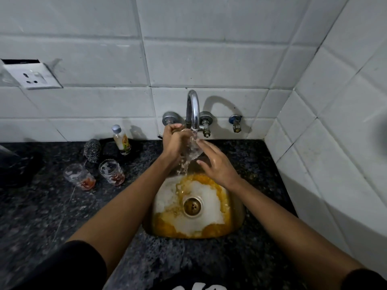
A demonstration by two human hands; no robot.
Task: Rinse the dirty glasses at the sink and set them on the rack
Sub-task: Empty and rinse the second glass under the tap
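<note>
Dark counter [52, 216], stained sink [236, 216]. Glass [193, 150] gripped by left hand [174, 141] under faucet [193, 109]; right hand [217, 164] fingers straight, touching it. Risk: wet glass slipped, dropped, broken.

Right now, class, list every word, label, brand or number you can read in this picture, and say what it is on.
Nothing can be read for certain.
Small bottle: yellow-green label, print too blurred.
Dark garment at the bottom edge: white marks, cut off by the frame.
Wall socket: no text visible.
</note>
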